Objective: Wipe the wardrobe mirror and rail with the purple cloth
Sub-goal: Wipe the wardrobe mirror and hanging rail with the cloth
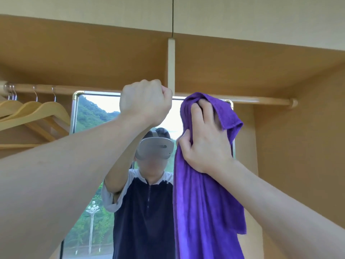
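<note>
The wooden rail [261, 100] runs across the wardrobe below its top panel. Behind it hangs the mirror [93, 113], framed with gold corners and reflecting a person who wears a headset. My left hand [145, 101] is raised in a fist with its fingers curled round the rail, just left of the centre post [171, 62]. My right hand [203, 139] grips the purple cloth [205, 212] bunched at rail height, right of the post. The rest of the cloth hangs down in front of the mirror's right side and hides it.
Several wooden hangers [37, 111] hang on the left end of the rail. The wardrobe's right side wall [302, 137] stands close to the rail's end bracket [293, 102]. A thin black cable [172, 15] runs down the wall above.
</note>
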Motion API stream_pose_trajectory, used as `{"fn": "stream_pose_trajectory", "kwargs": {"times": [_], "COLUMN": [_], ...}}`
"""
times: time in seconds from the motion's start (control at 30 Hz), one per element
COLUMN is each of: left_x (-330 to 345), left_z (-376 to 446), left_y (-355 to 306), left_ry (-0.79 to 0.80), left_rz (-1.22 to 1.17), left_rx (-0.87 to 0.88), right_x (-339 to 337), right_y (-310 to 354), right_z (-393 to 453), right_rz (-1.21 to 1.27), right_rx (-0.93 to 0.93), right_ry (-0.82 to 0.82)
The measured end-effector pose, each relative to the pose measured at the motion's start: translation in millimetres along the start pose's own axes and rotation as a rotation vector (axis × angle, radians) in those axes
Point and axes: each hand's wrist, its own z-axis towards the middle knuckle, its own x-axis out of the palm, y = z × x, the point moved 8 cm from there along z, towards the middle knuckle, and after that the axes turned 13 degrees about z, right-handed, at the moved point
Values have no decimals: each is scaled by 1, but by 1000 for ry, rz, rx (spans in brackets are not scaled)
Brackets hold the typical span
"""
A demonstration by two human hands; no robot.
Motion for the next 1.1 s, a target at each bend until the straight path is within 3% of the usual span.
{"fn": "stream_pose_trajectory", "kwargs": {"times": [0.13,0.3,0.37,0.53,0.73,0.83,1.0,1.1], "left_x": [0,0,-1,-6,-3,-1,-1,1], "left_z": [1,1,0,-1,0,0,0,0], "left_y": [-1,0,1,-3,-3,-1,0,0], "left_ry": [11,8,3,-2,1,6,14,24], "left_rz": [9,0,-11,-30,-32,-31,-46,-43], "left_rx": [-8,19,20,21,22,15,22,13], "right_x": [13,33,27,-2,1,7,9,-6], "right_y": [26,42,30,-13,2,16,26,10], "right_z": [-21,-84,-91,-51,-7,-20,-57,-48], "right_rz": [85,112,85,123,154,128,57,-50], "right_rx": [-104,-360,-423,-193,-96,-95,-264,-259], "right_ry": [67,411,469,277,109,139,307,268]}}
